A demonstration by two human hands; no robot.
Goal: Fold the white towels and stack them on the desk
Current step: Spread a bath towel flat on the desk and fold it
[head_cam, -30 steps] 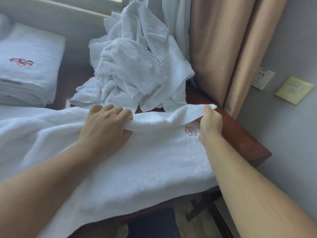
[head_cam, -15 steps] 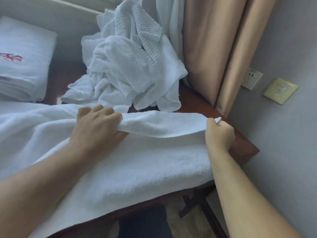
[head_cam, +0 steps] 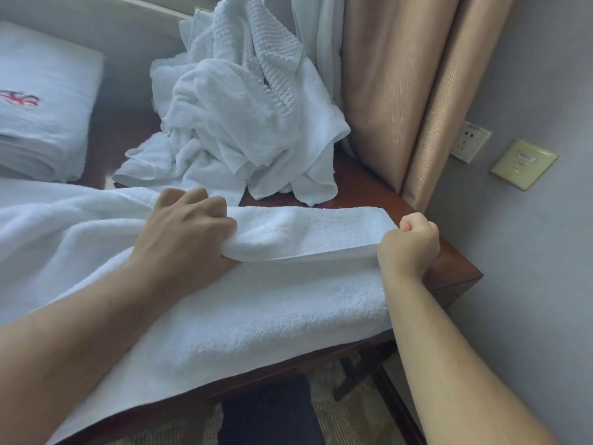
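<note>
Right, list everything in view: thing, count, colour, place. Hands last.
towel: 1, white, spread across the desk front, far edge folded over
towel pile: 1, white, crumpled, back of the desk
folded stack: 1, white with red emblem, far left
desk: 1, reddish-brown wood, under the towels
curtains: beige, with a white one behind, right of the pile
socket: 1, white, on the wall at right
switch plate: 1, cream, wall, right of the socket
left hand: grips the folded edge mid-towel
right hand: grips the towel's right corner
</note>
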